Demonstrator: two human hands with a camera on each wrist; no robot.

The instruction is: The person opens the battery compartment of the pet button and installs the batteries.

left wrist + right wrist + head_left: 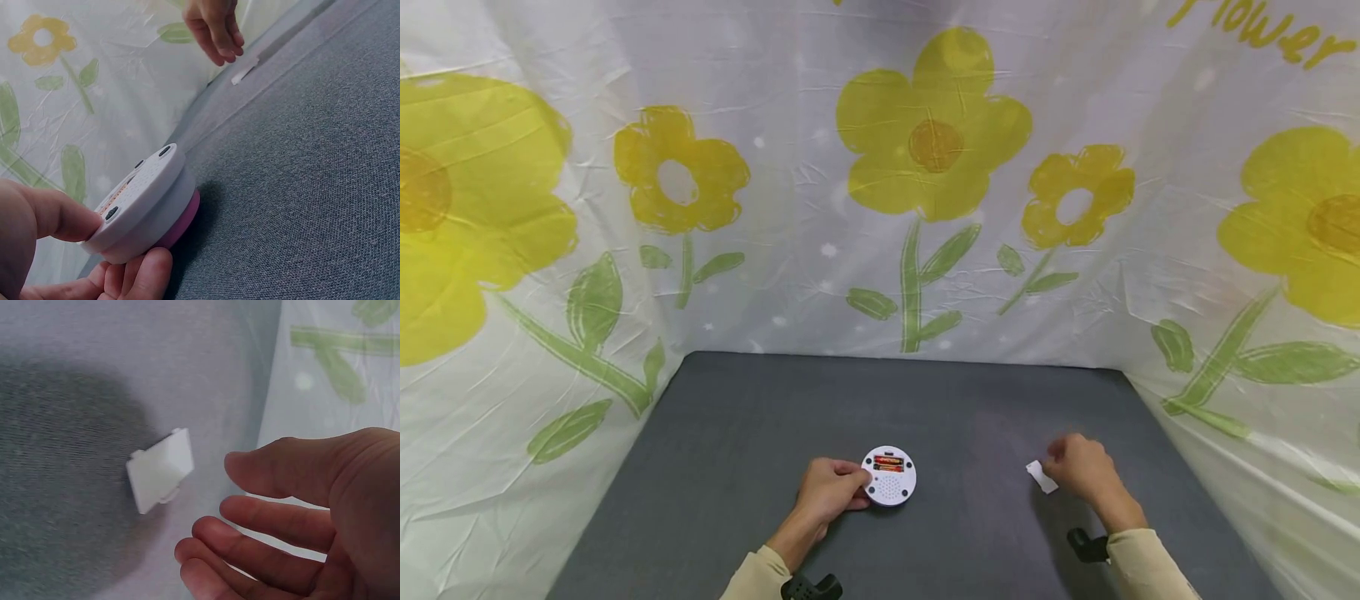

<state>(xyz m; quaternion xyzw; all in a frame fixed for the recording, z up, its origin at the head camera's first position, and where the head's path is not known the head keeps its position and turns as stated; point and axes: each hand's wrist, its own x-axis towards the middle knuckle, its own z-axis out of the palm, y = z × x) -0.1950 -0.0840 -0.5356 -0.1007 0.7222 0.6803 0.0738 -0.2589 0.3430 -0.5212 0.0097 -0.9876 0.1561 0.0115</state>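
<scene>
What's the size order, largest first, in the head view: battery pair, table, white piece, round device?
1. Table
2. Round device
3. White piece and battery pair: they look too alike in size there to rank.

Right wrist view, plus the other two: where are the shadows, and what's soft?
Right wrist: broad shadow left of the white panel, backdrop soft; left wrist: dark shadow beside the round device, backdrop soft too; head: a shadow on the table stretches from near the right hand toward the bottom edge.
</scene>
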